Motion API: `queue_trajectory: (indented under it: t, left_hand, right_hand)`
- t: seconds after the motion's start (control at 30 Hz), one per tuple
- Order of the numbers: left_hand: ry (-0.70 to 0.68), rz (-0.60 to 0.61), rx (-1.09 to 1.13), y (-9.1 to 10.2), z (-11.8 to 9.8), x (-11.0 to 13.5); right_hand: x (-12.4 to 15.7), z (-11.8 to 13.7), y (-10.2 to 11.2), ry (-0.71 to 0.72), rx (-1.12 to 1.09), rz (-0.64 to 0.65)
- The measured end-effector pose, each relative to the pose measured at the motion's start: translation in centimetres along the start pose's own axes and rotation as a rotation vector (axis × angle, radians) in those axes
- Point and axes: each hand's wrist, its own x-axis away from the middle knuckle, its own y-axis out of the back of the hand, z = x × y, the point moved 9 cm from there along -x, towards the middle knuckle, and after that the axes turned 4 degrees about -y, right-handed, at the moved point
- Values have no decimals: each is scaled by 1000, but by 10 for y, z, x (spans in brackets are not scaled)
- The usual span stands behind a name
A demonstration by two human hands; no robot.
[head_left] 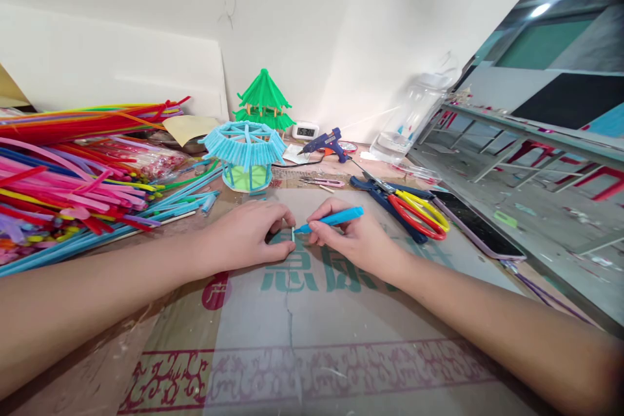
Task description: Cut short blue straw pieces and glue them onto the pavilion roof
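Head | left hand point(248, 234) pinches short pale stick point(292, 234) | right hand point(351, 244) grips slim blue tool point(336, 218) (pen-shaped)

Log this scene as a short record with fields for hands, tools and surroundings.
left hand: pinches a small pale piece on the cardboard
right hand: holds a blue pen-like tool, tip at the piece
right side: scissors, phone
behind: blue straw pavilion, green pavilion, glue gun
left side: coloured straws
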Motion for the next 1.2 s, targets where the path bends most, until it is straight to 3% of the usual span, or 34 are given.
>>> queue_trajectory:
  t: [0.37,0.67,0.87,1.2]
  left_hand:
    - [-14,-19,-6,1,1,-1]
    - [-16,-12,-22,0,0,-1]
    - [-5,-17,-15,0,2,0]
    - [-27,-18,-23,0,0,-1]
  right_hand:
    - [2,0,-3,-41,16,46]
    - [0,3,0,-5,17,-3]
    - [4,2,-4,-25,19,54]
    - [-1,2,3,23,87,-26]
